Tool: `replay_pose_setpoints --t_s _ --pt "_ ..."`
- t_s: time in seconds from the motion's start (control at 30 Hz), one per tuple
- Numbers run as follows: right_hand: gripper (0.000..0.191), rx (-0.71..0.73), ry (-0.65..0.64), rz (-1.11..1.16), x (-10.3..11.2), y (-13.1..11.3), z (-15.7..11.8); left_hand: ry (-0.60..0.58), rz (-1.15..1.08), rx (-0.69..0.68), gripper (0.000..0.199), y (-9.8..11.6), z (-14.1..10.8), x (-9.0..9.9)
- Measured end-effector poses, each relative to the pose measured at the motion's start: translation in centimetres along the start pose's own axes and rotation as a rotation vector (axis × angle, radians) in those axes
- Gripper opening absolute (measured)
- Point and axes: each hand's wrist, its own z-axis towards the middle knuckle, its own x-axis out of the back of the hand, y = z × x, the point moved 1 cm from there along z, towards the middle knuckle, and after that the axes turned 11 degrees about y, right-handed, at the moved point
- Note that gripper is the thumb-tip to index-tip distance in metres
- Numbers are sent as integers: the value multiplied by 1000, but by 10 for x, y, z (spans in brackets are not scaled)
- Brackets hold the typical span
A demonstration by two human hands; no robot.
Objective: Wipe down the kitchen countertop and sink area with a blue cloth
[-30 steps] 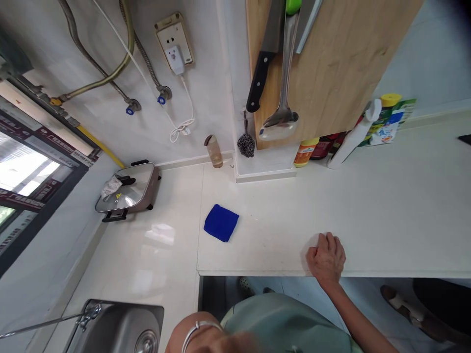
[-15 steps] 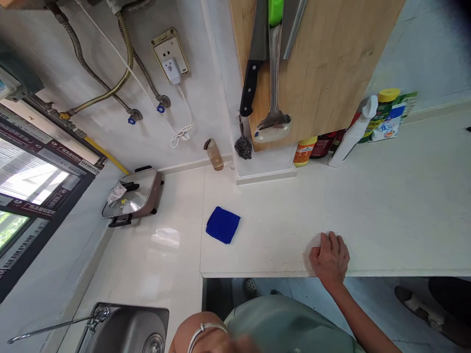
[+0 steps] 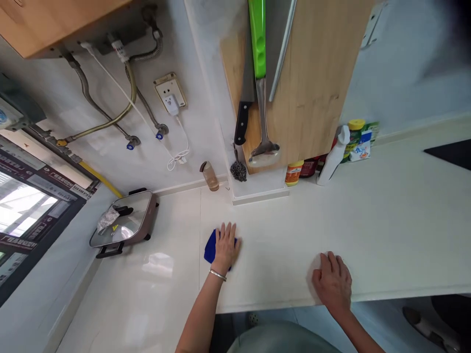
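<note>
My left hand (image 3: 225, 245) lies flat on a folded blue cloth (image 3: 210, 247) on the white countertop (image 3: 272, 245). Its fingers are stretched out and a little spread, and a silver bangle circles the wrist. Part of the cloth is hidden under the palm. Farther right, near the counter's front edge, my right hand (image 3: 333, 281) rests on the surface with its fingers curled in. No object shows in it, though the underside of that hand is hidden.
A lidded electric pan (image 3: 127, 220) stands in the left corner. Against the wall are a brownish bottle (image 3: 210, 176), a white spray bottle (image 3: 334, 156) and an orange-labelled jar (image 3: 293, 173). A knife (image 3: 242, 117), a ladle (image 3: 264, 117) and a steel scourer (image 3: 238, 170) hang by a wooden board (image 3: 312, 78).
My left hand has come forward from near my body onto the blue cloth. My right hand stays at about the same spot on the counter. The view has tilted upward.
</note>
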Motion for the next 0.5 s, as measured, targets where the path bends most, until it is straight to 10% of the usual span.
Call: replay_pose_setpoints --t_s 0.17,0.5 --pt "58 4 -1 18 -5 3 -3 -55 236 -2 55 -55 -37 -61" --pt "75 66 43 -10 -14 5 -6 54 341 106 54 -128 5 -70"
